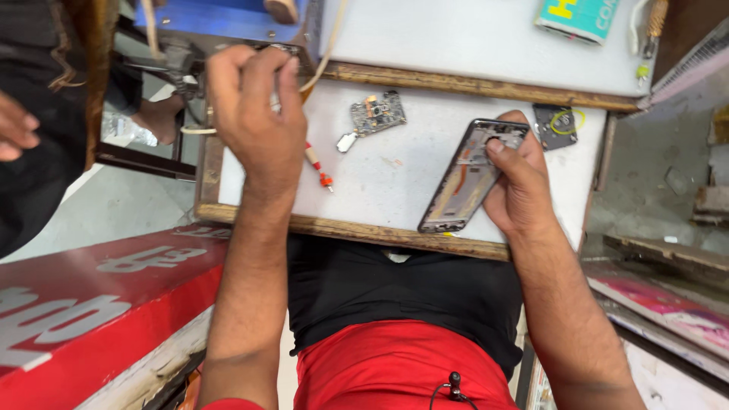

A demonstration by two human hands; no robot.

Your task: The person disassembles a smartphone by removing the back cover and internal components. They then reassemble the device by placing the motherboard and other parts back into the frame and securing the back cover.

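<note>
On the white wood-edged table [395, 178], our right hand [520, 186] grips the grey opened phone frame [471, 176] lying diagonally, while our left hand [254, 114] is closed, contents unclear.

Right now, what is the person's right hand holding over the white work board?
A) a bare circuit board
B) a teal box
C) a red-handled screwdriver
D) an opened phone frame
D: the right hand grips the opened phone frame, thumb pressed near its top end, while the circuit board lies apart on the white work board.
</note>
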